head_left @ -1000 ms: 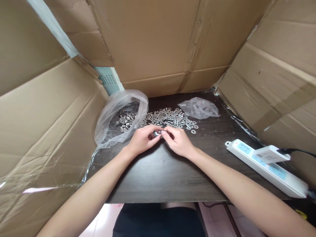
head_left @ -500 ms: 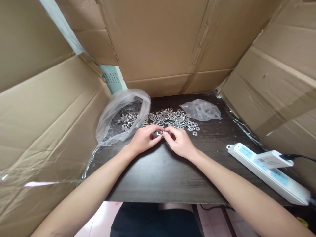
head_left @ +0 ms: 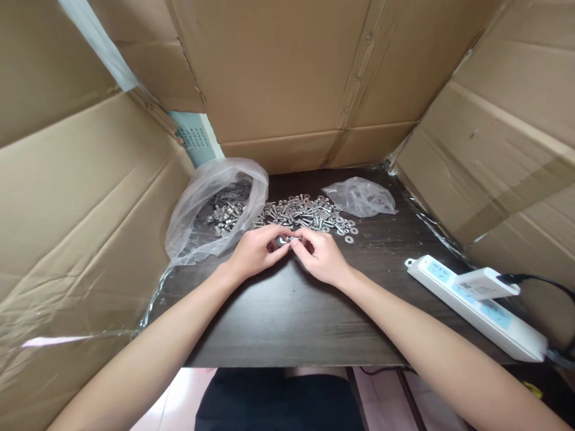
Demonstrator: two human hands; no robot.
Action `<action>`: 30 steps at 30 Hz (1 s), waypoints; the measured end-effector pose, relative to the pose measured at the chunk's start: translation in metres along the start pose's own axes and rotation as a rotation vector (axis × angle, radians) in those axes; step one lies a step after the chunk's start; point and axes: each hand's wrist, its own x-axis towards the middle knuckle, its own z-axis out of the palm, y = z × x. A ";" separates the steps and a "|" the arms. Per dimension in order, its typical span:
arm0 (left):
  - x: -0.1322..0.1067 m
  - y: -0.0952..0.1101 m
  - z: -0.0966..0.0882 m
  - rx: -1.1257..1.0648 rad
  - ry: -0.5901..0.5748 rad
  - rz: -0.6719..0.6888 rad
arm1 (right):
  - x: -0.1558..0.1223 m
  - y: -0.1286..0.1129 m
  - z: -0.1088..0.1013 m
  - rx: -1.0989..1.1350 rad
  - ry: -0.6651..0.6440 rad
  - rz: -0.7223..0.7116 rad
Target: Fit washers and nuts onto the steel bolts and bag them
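My left hand [head_left: 257,251] and my right hand [head_left: 320,255] meet at the middle of the dark table [head_left: 287,317], fingertips pinched together on one small metal bolt [head_left: 286,240]. Just behind them lies a loose heap of bolts, nuts and washers [head_left: 305,214]. To the left an open clear plastic bag [head_left: 211,209] holds more metal pieces. A smaller crumpled plastic bag [head_left: 362,197] lies to the right of the heap.
Cardboard walls [head_left: 287,78] enclose the table on the left, back and right. A white power strip [head_left: 476,308] with a white plug adapter [head_left: 487,283] and a black cable lies at the right edge. The table's near edge runs just above my lap.
Both hands stay pinched on the small bolt, with only slight finger movement. The view has shifted a little.
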 end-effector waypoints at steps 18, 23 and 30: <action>0.000 0.000 -0.001 0.001 0.003 -0.012 | -0.001 0.001 0.002 -0.007 0.015 -0.015; 0.001 0.000 -0.001 -0.002 0.002 -0.009 | 0.000 0.000 0.001 0.014 -0.008 -0.017; 0.000 0.001 -0.001 -0.001 0.006 -0.013 | -0.001 0.000 0.001 0.026 -0.012 -0.018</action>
